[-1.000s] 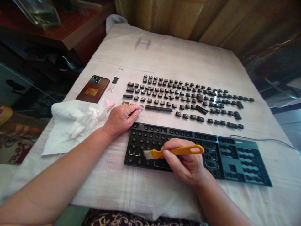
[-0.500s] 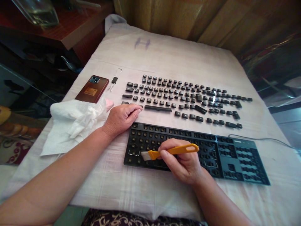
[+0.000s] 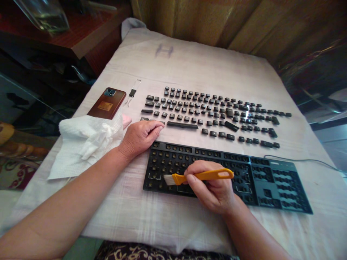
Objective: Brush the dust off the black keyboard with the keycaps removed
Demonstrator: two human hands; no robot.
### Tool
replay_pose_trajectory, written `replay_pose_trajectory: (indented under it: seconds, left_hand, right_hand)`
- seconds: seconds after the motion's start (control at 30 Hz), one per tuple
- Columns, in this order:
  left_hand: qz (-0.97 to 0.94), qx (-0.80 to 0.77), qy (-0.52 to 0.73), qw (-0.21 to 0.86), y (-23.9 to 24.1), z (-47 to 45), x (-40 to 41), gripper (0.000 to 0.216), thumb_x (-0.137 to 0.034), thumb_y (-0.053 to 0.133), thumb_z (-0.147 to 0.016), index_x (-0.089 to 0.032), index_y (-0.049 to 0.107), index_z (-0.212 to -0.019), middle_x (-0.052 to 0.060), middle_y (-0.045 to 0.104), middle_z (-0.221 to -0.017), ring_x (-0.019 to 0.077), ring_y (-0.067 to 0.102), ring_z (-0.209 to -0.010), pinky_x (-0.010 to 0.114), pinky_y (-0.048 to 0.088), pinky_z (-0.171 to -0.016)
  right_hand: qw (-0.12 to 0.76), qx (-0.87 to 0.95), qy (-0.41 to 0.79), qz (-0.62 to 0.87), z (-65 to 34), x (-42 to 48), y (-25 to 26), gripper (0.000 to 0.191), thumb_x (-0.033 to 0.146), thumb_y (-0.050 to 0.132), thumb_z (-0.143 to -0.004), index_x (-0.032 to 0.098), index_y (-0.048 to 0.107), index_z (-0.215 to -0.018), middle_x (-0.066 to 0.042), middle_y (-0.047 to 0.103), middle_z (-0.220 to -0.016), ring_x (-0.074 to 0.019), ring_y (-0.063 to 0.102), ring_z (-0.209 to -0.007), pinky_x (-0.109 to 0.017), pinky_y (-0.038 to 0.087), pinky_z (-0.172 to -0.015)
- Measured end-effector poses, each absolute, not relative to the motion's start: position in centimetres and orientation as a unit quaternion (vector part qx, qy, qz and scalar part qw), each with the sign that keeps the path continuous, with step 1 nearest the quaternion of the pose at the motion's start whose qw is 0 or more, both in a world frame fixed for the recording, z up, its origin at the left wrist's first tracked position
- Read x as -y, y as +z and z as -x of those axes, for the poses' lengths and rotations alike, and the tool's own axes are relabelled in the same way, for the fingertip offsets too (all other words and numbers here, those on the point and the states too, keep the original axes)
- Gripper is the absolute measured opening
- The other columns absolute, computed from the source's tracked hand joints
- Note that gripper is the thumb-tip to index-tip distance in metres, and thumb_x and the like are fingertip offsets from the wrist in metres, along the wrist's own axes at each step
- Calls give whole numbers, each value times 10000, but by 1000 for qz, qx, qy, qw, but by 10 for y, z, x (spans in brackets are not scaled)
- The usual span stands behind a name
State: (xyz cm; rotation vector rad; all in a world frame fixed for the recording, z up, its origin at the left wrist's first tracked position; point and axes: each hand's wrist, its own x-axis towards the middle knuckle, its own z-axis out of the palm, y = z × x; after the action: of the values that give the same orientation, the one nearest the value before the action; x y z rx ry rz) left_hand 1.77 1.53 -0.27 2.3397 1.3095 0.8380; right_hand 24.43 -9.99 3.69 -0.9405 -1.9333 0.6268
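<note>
A black keyboard [image 3: 267, 183] with its keycaps off lies on the cloth in front of me, its switches bare. Over its left half my right hand [image 3: 210, 187] grips a yellow-handled brush [image 3: 206, 175], whose pale bristles rest against the lower left switches. My left hand [image 3: 142, 136] lies curled on the cloth at the keyboard's upper left corner; whatever its fingers hold, if anything, is hidden. Just beyond it stretch rows of loose black keycaps [image 3: 187, 118], with the long spacebar [image 3: 182, 125] near my left fingertips.
Left of my left hand lies a crumpled white paper towel [image 3: 78, 144], partly against a brown phone [image 3: 107, 103]. A wire keycap puller [image 3: 132, 93] sits behind the phone. The keyboard's cable [image 3: 306, 159] runs off right. A wooden table [image 3: 89, 38] with a glass jar [image 3: 45, 16] stands far left.
My right hand and the brush have shifted slightly to the right over the switches. My left hand stays in place.
</note>
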Motion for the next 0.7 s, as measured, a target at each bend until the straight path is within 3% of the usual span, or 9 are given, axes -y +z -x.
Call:
replay_pose_trajectory:
  seconds: [0.27,0.7]
  left_hand:
    - [-822,-458,297,163,-3,-18,-16,325,-379,482,-974,-225,761,-1035,36,805,-950,187,733,-825,291,540,-773]
    - [-819,-464,292,165,-3,-18,-15,327,-384,478,-975,-237,763,-1038,24,797,-896,171,719,-782,272,534,-755]
  right_hand:
    - [408,803,242,362,-242,98,39,133,117,541,-944,207,596,-864,-2,705,-658,-123,640,-516,-232,496,-522]
    - [435,790,247,355,-236,103,34,71,167,587,-960,209,644,-947,-11,750,-715,-130,650,-513,-244,509,-526]
